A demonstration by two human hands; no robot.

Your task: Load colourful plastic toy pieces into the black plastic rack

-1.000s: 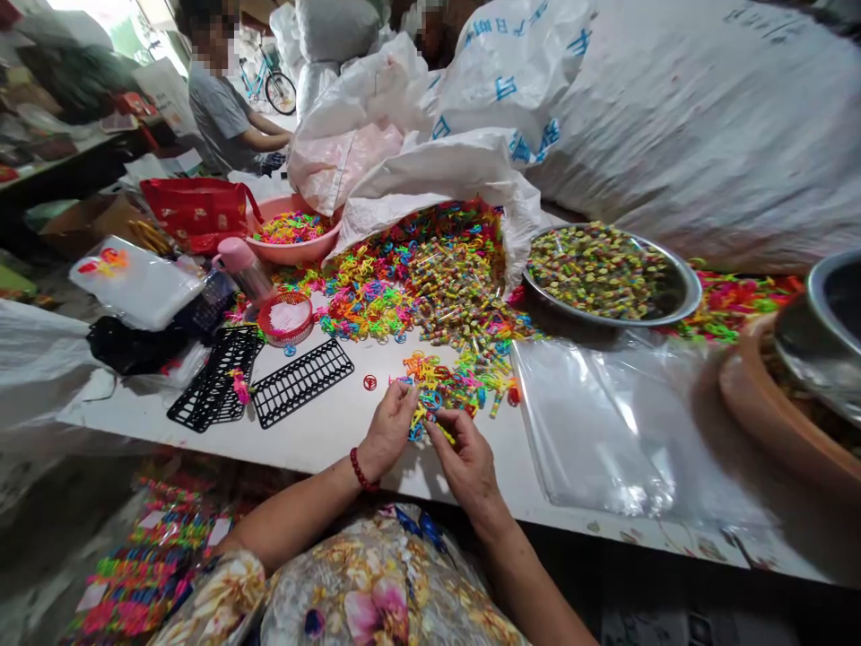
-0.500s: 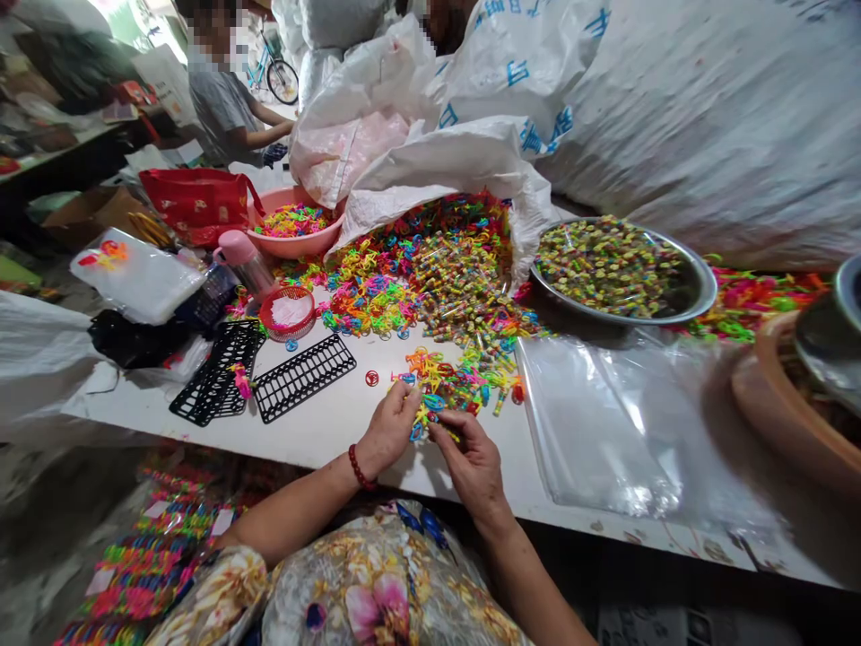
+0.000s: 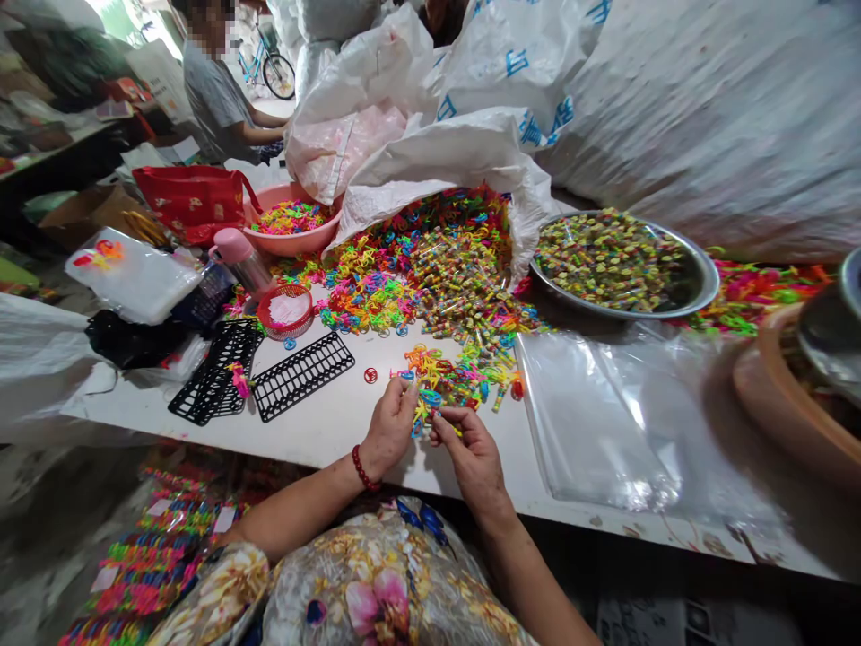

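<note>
My left hand (image 3: 391, 423) is closed near the table's front edge, thumb against the fingers, at a cluster of small coloured plastic pieces. Its fingers partly hide what they grip. My right hand (image 3: 471, 453) pinches at the same spot, thumb and forefinger together, on something too small to name. Just beyond both hands lies a loose heap of bright plastic pieces (image 3: 440, 372). A red plastic ring (image 3: 370, 375) lies alone to the left of it. Farther left are a black plastic grid (image 3: 302, 377) and more stacked black grids (image 3: 213, 372).
A big white sack (image 3: 437, 161) spills coloured pieces and small filled tubes (image 3: 454, 269). Right of it stand a metal basin (image 3: 703, 287) and clear plastic bags (image 3: 592, 431). A red basket (image 3: 306, 323), pink thermos (image 3: 235, 249) and pink basin (image 3: 302, 240) stand left. A person (image 3: 215, 99) sits beyond.
My right thumb and fingertips have shifted slightly at the pieces, and the fingers look more curled. My left hand stays nearly in place. The whole view has moved a little.
</note>
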